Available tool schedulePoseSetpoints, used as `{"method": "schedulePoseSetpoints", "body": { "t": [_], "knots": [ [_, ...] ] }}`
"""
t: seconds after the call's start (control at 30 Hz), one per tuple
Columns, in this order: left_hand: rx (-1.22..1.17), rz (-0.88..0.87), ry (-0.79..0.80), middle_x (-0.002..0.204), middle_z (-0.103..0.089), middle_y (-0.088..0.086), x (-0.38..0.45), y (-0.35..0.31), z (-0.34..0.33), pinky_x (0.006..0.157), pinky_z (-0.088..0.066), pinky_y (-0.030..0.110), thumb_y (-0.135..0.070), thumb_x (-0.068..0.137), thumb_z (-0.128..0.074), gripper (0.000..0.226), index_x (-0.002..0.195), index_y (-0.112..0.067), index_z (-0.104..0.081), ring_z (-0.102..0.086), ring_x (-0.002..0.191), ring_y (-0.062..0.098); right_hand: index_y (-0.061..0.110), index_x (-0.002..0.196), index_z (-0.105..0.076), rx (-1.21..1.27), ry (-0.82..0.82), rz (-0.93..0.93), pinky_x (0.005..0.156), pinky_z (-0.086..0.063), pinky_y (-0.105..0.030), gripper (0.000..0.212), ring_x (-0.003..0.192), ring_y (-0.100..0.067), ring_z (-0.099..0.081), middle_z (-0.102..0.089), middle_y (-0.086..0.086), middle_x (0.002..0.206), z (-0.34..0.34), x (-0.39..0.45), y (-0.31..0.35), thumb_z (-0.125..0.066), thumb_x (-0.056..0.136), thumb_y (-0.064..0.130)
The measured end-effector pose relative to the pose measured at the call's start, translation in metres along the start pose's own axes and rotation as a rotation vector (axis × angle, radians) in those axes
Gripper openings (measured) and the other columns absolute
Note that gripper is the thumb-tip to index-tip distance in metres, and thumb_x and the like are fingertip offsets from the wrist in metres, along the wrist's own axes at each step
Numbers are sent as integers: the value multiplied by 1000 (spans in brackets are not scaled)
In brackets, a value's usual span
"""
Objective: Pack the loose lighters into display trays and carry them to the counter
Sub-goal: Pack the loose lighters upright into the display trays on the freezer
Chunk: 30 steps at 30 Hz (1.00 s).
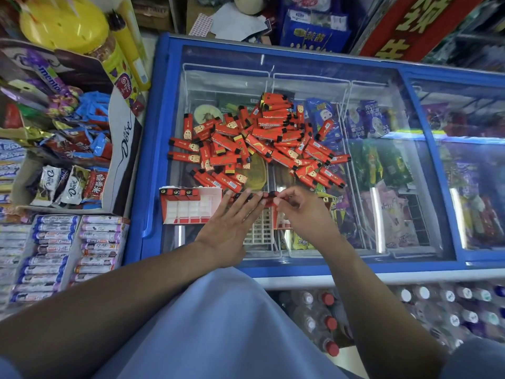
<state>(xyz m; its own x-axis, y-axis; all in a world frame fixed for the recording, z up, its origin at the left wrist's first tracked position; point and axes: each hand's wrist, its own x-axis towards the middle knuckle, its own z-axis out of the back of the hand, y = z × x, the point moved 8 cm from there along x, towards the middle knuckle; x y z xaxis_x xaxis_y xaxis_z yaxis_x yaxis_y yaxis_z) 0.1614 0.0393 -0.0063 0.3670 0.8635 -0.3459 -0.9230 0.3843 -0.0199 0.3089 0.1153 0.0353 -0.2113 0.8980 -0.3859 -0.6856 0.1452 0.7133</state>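
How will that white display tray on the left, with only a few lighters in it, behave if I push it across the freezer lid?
The white display tray looks like thin plastic, so probably light. On the smooth glass freezer lid it would likely slide easily. Its few lighters stand along one edge, so it may tip or skew that way.

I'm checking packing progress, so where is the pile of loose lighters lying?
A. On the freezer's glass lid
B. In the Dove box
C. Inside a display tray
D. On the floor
A: the pile of loose lighters lies spread on the freezer's glass lid, beyond the tray and both hands.
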Motion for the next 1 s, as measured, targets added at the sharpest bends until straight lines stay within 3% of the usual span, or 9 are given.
{"method": "schedulePoseSetpoints", "body": {
  "t": [0.07,0.17,0.33,0.43,0.63,0.83,1.0],
  "knots": [
    [-5,1,-3,165,35,8,0,0,0,122,14,59,-46,94,-48,104,158,-12,27,34,151,31,31,109,-64,-27,53,-18,59,-48,-20,11,68,-3,-70,-75,11,95,-7,3,-4,-57,103,36],
    [-4,4,-8,165,35,9,0,0,1,122,12,59,-46,94,-49,105,158,-12,27,32,152,32,31,116,-64,-52,74,3,54,-48,-20,15,65,-5,-69,-74,14,99,-12,6,-6,-53,105,31],
    [6,11,-17,165,33,8,1,1,-1,123,11,59,-48,93,-51,106,158,-13,26,32,152,32,28,107,-71,-15,-6,20,59,-44,-11,9,68,5,-66,-73,13,89,-12,9,-11,-67,98,28],
    [1,12,-20,166,33,8,2,1,-2,122,13,58,-46,93,-51,106,158,-13,26,33,152,31,26,102,-76,-78,-75,56,64,-51,-22,13,74,-1,-65,-70,12,86,-10,9,-11,-75,91,33],
    [-12,8,-29,166,33,8,1,0,-3,122,12,59,-45,92,-51,106,159,-13,24,33,151,31,28,101,-76,-348,-172,120,67,-53,-31,17,78,-9,-63,-65,9,95,-3,10,-6,-72,92,41],
    [-66,8,-63,165,33,9,1,1,-2,124,12,55,-42,91,-53,107,159,-10,23,32,152,29,30,97,-74,-338,-212,118,66,-52,-27,13,78,-5,-64,-63,13,95,-2,8,-1,-78,88,37],
    [-117,203,-192,166,31,15,-11,36,5,126,9,54,-44,89,-55,109,159,-6,19,30,153,32,29,94,-71,-222,-268,171,69,-55,-28,4,75,-1,-61,-66,10,96,10,11,22,-74,92,32]
  ]
}}
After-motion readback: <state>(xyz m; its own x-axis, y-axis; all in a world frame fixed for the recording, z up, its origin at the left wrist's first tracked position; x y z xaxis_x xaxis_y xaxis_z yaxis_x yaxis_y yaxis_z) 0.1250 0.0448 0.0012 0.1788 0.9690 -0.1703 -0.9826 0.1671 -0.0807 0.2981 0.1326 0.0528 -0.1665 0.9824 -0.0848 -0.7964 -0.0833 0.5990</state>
